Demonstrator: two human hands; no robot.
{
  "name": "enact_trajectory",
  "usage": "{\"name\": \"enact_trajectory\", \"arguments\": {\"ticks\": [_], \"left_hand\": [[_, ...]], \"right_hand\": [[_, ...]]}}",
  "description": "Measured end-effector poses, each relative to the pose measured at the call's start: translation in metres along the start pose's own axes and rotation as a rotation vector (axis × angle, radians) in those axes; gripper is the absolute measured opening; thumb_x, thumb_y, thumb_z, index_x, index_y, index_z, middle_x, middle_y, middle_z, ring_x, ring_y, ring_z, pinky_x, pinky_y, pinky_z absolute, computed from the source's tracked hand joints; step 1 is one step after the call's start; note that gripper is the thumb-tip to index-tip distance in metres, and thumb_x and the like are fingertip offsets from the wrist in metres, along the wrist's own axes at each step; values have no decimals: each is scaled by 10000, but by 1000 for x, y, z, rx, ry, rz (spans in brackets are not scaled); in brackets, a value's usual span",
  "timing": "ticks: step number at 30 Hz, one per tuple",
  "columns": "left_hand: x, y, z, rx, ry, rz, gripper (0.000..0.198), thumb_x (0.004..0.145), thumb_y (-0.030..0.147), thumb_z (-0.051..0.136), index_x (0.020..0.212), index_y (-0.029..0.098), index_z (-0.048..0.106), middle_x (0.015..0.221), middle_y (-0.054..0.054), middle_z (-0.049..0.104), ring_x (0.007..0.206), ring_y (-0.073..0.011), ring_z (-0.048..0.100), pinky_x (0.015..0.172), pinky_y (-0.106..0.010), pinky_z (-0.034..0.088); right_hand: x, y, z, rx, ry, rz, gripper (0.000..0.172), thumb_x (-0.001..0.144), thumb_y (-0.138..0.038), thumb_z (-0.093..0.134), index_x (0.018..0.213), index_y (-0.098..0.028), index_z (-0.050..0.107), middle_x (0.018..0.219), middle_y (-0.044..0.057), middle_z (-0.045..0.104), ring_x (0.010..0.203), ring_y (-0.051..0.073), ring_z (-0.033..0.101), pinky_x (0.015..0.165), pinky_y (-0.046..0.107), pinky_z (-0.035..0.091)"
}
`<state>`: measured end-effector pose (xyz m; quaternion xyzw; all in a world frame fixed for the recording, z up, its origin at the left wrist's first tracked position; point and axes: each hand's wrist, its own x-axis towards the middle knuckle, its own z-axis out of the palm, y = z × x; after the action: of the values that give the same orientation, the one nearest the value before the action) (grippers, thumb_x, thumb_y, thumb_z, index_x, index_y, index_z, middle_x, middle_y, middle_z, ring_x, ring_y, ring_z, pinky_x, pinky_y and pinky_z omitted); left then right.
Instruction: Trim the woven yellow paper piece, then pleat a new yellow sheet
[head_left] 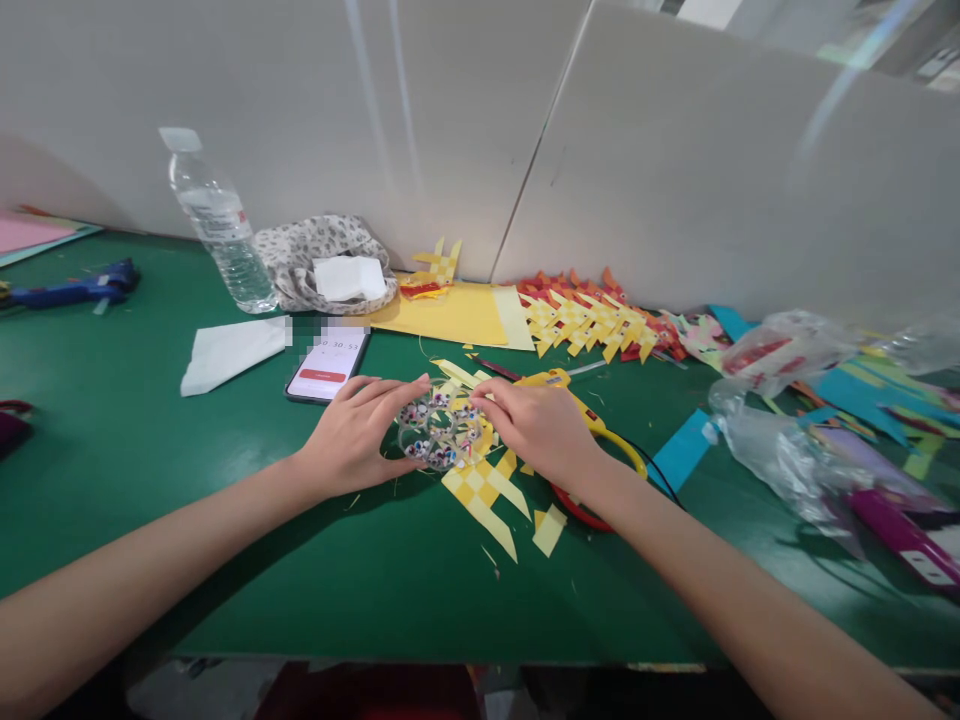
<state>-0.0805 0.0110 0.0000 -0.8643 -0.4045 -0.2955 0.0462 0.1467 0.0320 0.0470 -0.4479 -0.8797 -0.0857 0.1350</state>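
My left hand (358,432) grips the left side of a clear round case (435,463), its thumb and fingers around the rim. Small multicoloured pieces that look like googly eyes fill the case's round compartments. At the case's right edge, my right hand (536,422) is closed in a pinch; whatever sits between its fingertips is too small to make out. Beneath and beside the case lie woven yellow paper pieces (480,490) with pointed ends. A yellow glue gun (544,379) and scissors with red and yellow handles (628,450) are partly hidden behind my right hand.
A phone (328,366), a white tissue (232,352) and a water bottle (223,230) stand or lie to the left. Woven paper fish (589,325) line the wall. Plastic bags (780,460) and a purple stapler-like object (904,535) lie right; a blue glue gun (82,288) lies far left.
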Motion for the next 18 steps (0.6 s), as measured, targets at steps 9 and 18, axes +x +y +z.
{"name": "enact_trajectory", "arguments": {"ticks": [9, 18], "left_hand": [[0, 1, -2, 20, 3, 40, 715, 706, 432, 646, 1306, 199, 334, 1277, -93, 531, 1047, -253, 551, 886, -395, 366], [0, 1, -3, 38, 5, 74, 676, 727, 427, 627, 1297, 187, 355, 1274, -100, 533, 1062, -255, 551, 900, -402, 366]], "right_hand": [[1, -6, -2, -90, -90, -115, 260, 905, -274, 387, 894, -188, 632, 597, 12, 655, 509, 119, 542, 468, 254, 177], [6, -4, -19, -137, -204, -121, 265, 883, -279, 407, 821, -191, 650, 588, 27, 638, 491, 122, 504, 462, 263, 160]]}}
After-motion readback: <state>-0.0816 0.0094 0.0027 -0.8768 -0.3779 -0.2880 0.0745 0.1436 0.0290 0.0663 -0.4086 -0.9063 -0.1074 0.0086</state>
